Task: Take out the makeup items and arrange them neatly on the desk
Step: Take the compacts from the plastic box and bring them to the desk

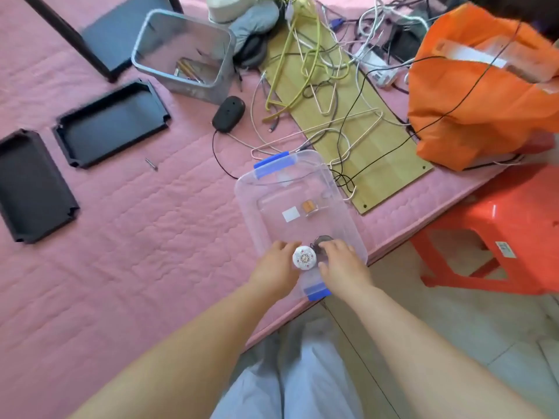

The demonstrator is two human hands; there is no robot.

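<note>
Two black trays [112, 122] lie on the pink quilted cover [136, 237] at the left, with a third black one [112, 40] farther back beside a dark post. Next comes a grey bin [184, 52] holding a few thin sticks, then a black mouse [228, 114] with its cord. Nearer the middle, a clear plastic box [299, 207] with blue clips sits at the cover's edge; inside it are a white card [291, 214] and a small amber bottle [308, 206]. Both hands reach into its near end. The left hand [276, 266] touches a round white compact [305, 257] with a patterned lid, fingers curled at its side. The right hand [343, 264] curls over a dark round item [323, 239]; whether it truly grasps it, I cannot tell. Farther right lie tangled cables [326, 71] over a wooden board [372, 146], an orange bag [484, 95], and a red stool [496, 231].
</note>
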